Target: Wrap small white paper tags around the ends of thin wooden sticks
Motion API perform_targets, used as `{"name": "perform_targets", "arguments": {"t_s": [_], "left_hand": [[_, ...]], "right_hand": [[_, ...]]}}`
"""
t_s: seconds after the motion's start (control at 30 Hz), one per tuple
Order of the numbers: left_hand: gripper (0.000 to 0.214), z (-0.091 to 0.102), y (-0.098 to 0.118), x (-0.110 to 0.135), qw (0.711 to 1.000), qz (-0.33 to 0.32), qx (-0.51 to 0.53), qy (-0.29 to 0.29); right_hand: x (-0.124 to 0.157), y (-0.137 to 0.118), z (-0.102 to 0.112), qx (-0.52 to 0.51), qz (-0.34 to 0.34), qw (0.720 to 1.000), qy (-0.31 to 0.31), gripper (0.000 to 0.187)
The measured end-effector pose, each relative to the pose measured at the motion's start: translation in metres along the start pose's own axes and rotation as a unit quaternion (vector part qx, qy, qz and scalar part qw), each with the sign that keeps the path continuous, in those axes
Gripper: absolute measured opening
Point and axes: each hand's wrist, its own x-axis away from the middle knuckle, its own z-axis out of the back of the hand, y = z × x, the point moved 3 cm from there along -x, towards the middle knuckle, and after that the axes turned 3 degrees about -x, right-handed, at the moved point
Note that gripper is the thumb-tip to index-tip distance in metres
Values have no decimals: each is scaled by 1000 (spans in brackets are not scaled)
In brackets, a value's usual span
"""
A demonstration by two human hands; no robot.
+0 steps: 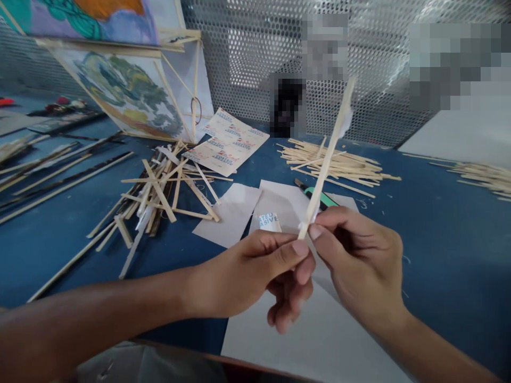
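Note:
Between my hands a thin bamboo stick point(330, 151) stands tilted, its upper end leaning right, with whitish torn paper or film along one side. My left hand point(275, 263) pinches its lower end between thumb and fingers. Just to the right, my right hand point(355, 250) is closed at the stick's lower part, thumb and index finger pressed on the white strip there. Beneath both hands lie white paper sheets point(287, 340). A green cutter knife point(325, 198) rests behind the stick, partly hidden by it. A small piece of sandpaper point(269, 222) lies near my left hand.
A loose heap of sticks and scraps point(159, 191) lies on the blue table point(443, 250) at left. Behind are a printed sandpaper sheet point(235, 142), a pile of thin sticks point(339, 162) and a painted stick-framed structure point(128, 90). More sticks point(485, 174) lie far right.

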Motion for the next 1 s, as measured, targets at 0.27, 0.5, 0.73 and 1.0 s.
{"name": "perform_targets", "arguments": {"t_s": [0.27, 0.5, 0.73, 1.0], "left_hand": [[39, 1, 4, 5, 985, -5, 140, -99], [39, -1, 8, 8, 986, -10, 134, -95], [39, 3, 6, 4, 994, 2, 90, -68], [40, 2, 6, 6, 996, 23, 76, -44]], "right_hand": [[-7, 4, 1, 23, 57, 995, -76, 10], [-8, -6, -1, 37, 57, 989, -130, 26], [-7, -13, 2, 213, 191, 957, -45, 31], [-18, -8, 13, 294, 220, 930, 11, 28]]}}
